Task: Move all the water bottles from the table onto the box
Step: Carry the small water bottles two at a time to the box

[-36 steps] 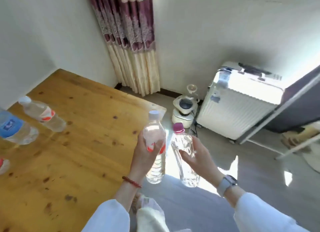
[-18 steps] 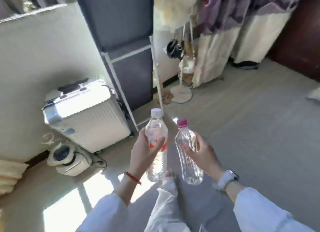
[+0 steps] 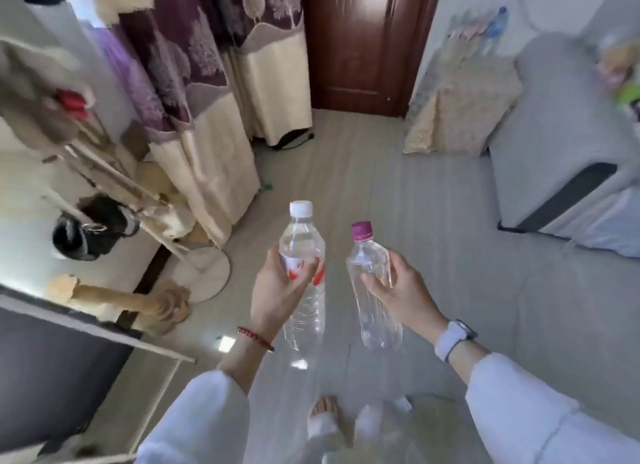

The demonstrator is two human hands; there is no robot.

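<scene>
Head view: left hand [image 3: 277, 290], grip wrapped round white-capped bottle [image 3: 303, 276]; right hand [image 3: 401, 290], grip pinching pink-capped bottle [image 3: 374, 290]. Both upright, apart, above floor [image 3: 433, 204]. Box not identifiable. Advice: carry upright, hold mid-body, set down singly.

The left hand [image 3: 277, 290] grips a white-capped bottle [image 3: 303, 280] upright; just beside it the right hand [image 3: 401, 290] grips a purple-capped bottle [image 3: 375, 290], both above the floor [image 3: 433, 204]
</scene>
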